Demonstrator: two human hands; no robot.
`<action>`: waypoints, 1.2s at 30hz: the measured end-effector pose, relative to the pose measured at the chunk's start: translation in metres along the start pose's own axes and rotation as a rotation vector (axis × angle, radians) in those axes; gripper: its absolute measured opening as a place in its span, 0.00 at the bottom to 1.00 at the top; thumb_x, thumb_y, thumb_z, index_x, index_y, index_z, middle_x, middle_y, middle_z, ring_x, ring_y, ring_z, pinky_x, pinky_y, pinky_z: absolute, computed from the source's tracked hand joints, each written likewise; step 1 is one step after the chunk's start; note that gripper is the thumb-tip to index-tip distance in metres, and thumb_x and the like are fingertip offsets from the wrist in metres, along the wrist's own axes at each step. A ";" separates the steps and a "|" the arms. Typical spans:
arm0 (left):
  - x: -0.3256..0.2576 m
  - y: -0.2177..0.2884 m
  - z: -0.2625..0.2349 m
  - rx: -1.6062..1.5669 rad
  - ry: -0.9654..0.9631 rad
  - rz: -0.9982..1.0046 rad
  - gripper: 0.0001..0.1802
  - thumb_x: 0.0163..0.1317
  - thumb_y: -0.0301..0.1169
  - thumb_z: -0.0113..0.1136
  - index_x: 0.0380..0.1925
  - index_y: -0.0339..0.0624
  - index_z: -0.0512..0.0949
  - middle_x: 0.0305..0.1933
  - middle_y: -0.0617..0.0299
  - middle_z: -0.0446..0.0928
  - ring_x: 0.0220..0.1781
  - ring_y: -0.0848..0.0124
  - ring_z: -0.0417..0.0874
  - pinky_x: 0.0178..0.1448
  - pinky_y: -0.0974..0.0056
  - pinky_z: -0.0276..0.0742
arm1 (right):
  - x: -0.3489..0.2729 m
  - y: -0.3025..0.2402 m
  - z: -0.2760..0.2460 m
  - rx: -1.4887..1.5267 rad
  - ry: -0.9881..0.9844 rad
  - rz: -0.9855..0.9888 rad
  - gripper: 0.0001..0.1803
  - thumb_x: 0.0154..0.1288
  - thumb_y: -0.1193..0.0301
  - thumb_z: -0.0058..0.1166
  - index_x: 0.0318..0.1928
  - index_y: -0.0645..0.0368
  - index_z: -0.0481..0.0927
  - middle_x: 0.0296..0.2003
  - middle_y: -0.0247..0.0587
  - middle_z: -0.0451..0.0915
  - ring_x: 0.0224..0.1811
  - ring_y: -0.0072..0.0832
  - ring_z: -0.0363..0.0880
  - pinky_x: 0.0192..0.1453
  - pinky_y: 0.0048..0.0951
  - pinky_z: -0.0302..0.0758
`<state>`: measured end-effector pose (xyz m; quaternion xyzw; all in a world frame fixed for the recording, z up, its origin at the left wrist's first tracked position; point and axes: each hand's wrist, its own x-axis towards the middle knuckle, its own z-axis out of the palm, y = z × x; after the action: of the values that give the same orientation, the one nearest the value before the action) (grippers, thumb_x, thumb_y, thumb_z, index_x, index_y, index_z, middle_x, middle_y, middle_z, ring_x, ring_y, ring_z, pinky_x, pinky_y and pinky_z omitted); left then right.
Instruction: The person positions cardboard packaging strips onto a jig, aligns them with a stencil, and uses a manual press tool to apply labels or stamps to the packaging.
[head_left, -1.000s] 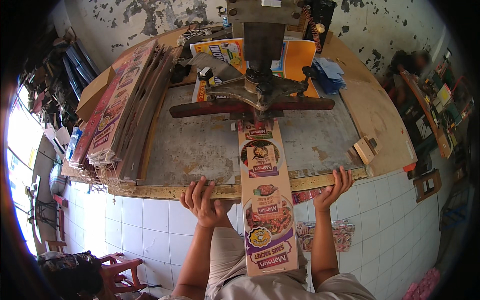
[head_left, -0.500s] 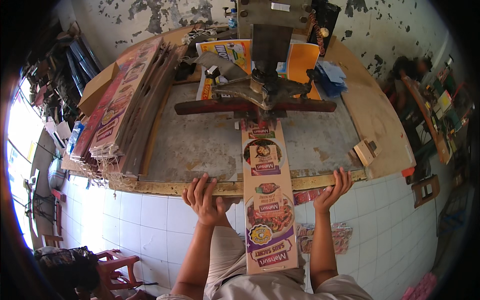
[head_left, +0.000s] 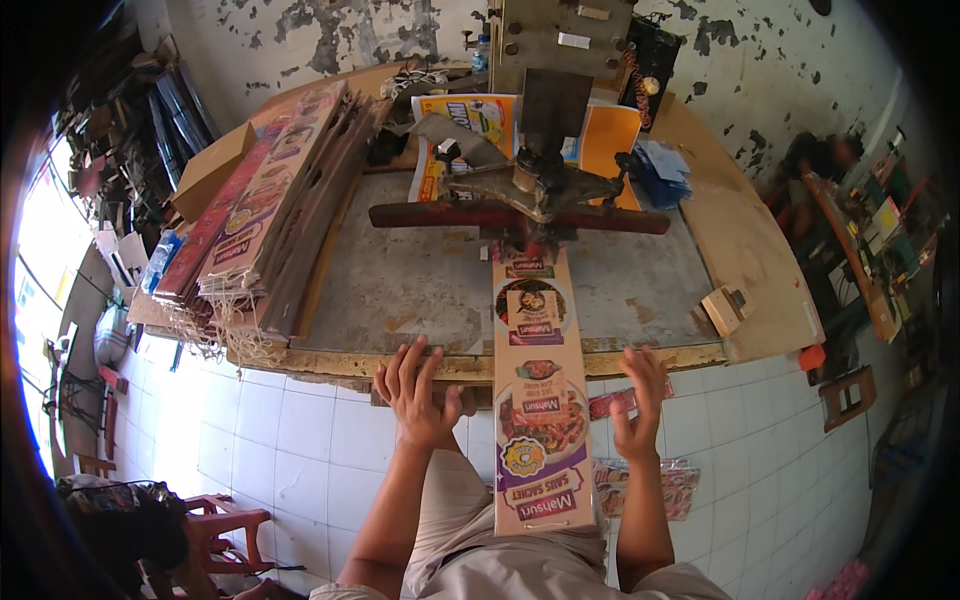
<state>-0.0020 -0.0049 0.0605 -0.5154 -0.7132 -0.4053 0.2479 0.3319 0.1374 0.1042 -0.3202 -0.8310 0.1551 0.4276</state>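
Note:
A long printed cardboard strip (head_left: 508, 395) with food pictures runs from beneath a metal press (head_left: 535, 190) toward my lap, overhanging the table's front edge. To its left, my left hand (head_left: 420, 405) rests at the worn wooden edge (head_left: 340, 362) with fingers stretched out, holding nothing. My right hand (head_left: 638, 410) is off the edge, palm turned inward, just right of the strip and apart from it. Its fingers are extended and nothing is in them. The press's dark red crossbar (head_left: 430, 215) hides the strip's far end.
Similar printed cardboard strips with strings (head_left: 245, 235) are stacked at the left of the table. A small wooden block (head_left: 725, 310) sits at the right front corner. Blue packets (head_left: 662, 172) lie behind it. A red stool (head_left: 225, 530) stands on the tiled floor at lower left.
My right hand has come off the table edge and moved left toward the strip. The left hand stays at the edge. The whole view has shifted slightly.

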 end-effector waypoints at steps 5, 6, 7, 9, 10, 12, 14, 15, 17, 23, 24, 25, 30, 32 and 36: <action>0.027 0.032 -0.033 -0.269 -0.279 0.110 0.30 0.73 0.51 0.62 0.68 0.47 0.85 0.79 0.55 0.79 0.84 0.50 0.73 0.89 0.37 0.52 | 0.021 -0.036 -0.019 0.062 -0.305 -0.011 0.36 0.77 0.48 0.64 0.76 0.54 0.80 0.83 0.45 0.72 0.90 0.54 0.59 0.92 0.70 0.46; 0.033 0.038 -0.042 -0.305 -0.344 0.115 0.30 0.73 0.51 0.63 0.68 0.48 0.85 0.79 0.56 0.79 0.84 0.51 0.73 0.90 0.37 0.52 | 0.024 -0.042 -0.020 0.056 -0.349 -0.023 0.37 0.77 0.47 0.65 0.77 0.54 0.80 0.83 0.45 0.71 0.90 0.53 0.59 0.92 0.70 0.46; 0.039 0.045 -0.046 -0.344 -0.411 0.119 0.30 0.73 0.51 0.64 0.68 0.48 0.85 0.79 0.56 0.79 0.84 0.52 0.73 0.90 0.37 0.52 | 0.026 -0.044 -0.019 0.064 -0.380 -0.002 0.38 0.75 0.47 0.67 0.76 0.54 0.81 0.83 0.46 0.70 0.90 0.51 0.59 0.93 0.71 0.45; 0.044 0.054 -0.050 -0.392 -0.494 0.117 0.30 0.72 0.50 0.66 0.69 0.49 0.84 0.80 0.58 0.78 0.85 0.54 0.72 0.91 0.37 0.51 | 0.027 -0.047 -0.019 0.028 -0.407 -0.017 0.39 0.73 0.46 0.68 0.77 0.54 0.81 0.83 0.46 0.70 0.90 0.51 0.59 0.92 0.71 0.46; 0.044 0.055 -0.049 -0.385 -0.497 0.125 0.31 0.72 0.51 0.66 0.70 0.49 0.84 0.80 0.58 0.78 0.85 0.54 0.71 0.91 0.37 0.51 | 0.027 -0.048 -0.018 0.010 -0.419 -0.024 0.40 0.73 0.46 0.69 0.77 0.54 0.81 0.83 0.46 0.70 0.90 0.50 0.59 0.92 0.71 0.47; 0.043 0.055 -0.047 -0.368 -0.501 0.142 0.32 0.72 0.51 0.67 0.71 0.49 0.83 0.81 0.58 0.77 0.86 0.53 0.70 0.92 0.37 0.51 | 0.027 -0.051 -0.019 -0.058 -0.428 -0.041 0.41 0.72 0.46 0.69 0.78 0.54 0.80 0.84 0.46 0.70 0.91 0.50 0.59 0.92 0.70 0.48; 0.041 0.056 -0.045 -0.375 -0.490 0.136 0.32 0.72 0.51 0.67 0.71 0.50 0.82 0.82 0.58 0.77 0.87 0.53 0.70 0.92 0.38 0.50 | 0.027 -0.052 -0.019 -0.092 -0.429 -0.061 0.42 0.72 0.46 0.69 0.79 0.54 0.79 0.84 0.46 0.69 0.91 0.50 0.59 0.92 0.70 0.48; 0.039 0.056 -0.045 -0.379 -0.488 0.134 0.33 0.72 0.51 0.67 0.72 0.50 0.82 0.82 0.58 0.77 0.87 0.54 0.69 0.92 0.38 0.50 | 0.025 -0.053 -0.018 -0.091 -0.427 -0.068 0.42 0.72 0.47 0.70 0.79 0.54 0.78 0.84 0.46 0.69 0.91 0.50 0.59 0.92 0.70 0.48; 0.038 0.056 -0.044 -0.375 -0.479 0.130 0.32 0.73 0.51 0.66 0.72 0.50 0.82 0.82 0.58 0.77 0.87 0.54 0.69 0.92 0.38 0.50 | 0.025 -0.053 -0.018 -0.086 -0.430 -0.072 0.42 0.72 0.46 0.69 0.79 0.54 0.78 0.84 0.46 0.68 0.91 0.50 0.59 0.92 0.69 0.48; 0.043 0.059 -0.045 -0.341 -0.486 0.148 0.31 0.75 0.52 0.65 0.71 0.48 0.82 0.82 0.57 0.77 0.88 0.52 0.68 0.93 0.36 0.46 | 0.025 -0.059 -0.018 -0.120 -0.432 -0.048 0.43 0.75 0.44 0.67 0.80 0.57 0.77 0.85 0.47 0.67 0.91 0.50 0.58 0.92 0.68 0.48; 0.045 0.059 -0.046 -0.324 -0.497 0.155 0.31 0.75 0.53 0.64 0.70 0.48 0.82 0.82 0.57 0.77 0.88 0.52 0.68 0.94 0.36 0.46 | 0.025 -0.060 -0.015 -0.129 -0.424 -0.042 0.43 0.75 0.44 0.67 0.80 0.57 0.76 0.85 0.47 0.67 0.91 0.50 0.58 0.92 0.68 0.48; 0.048 0.059 -0.046 -0.298 -0.503 0.168 0.30 0.76 0.52 0.64 0.70 0.48 0.82 0.82 0.57 0.77 0.88 0.51 0.67 0.94 0.35 0.45 | 0.026 -0.059 -0.013 -0.140 -0.415 -0.036 0.44 0.75 0.43 0.67 0.80 0.58 0.76 0.85 0.47 0.67 0.91 0.50 0.58 0.92 0.67 0.48; 0.071 0.058 -0.038 -0.215 -0.534 0.231 0.30 0.79 0.52 0.60 0.71 0.45 0.82 0.81 0.55 0.77 0.89 0.50 0.66 0.95 0.32 0.41 | 0.046 -0.047 0.000 -0.246 -0.428 -0.078 0.44 0.77 0.43 0.66 0.81 0.58 0.75 0.85 0.45 0.68 0.91 0.51 0.57 0.93 0.67 0.47; 0.076 0.056 -0.032 -0.173 -0.525 0.253 0.31 0.80 0.52 0.60 0.72 0.42 0.82 0.81 0.55 0.77 0.89 0.49 0.65 0.95 0.30 0.40 | 0.059 -0.045 0.004 -0.263 -0.443 -0.069 0.44 0.78 0.43 0.65 0.81 0.58 0.75 0.85 0.44 0.68 0.91 0.51 0.57 0.93 0.66 0.47; 0.091 0.056 -0.016 -0.102 -0.528 0.268 0.33 0.79 0.52 0.60 0.72 0.38 0.81 0.80 0.52 0.78 0.89 0.49 0.65 0.95 0.29 0.37 | 0.084 -0.033 0.013 -0.272 -0.451 -0.068 0.42 0.80 0.43 0.62 0.81 0.58 0.75 0.85 0.42 0.69 0.91 0.51 0.58 0.93 0.65 0.46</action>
<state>0.0179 0.0388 0.1576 -0.7044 -0.6573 -0.2562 0.0786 0.2720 0.1685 0.1652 -0.3038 -0.9288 0.0949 0.1898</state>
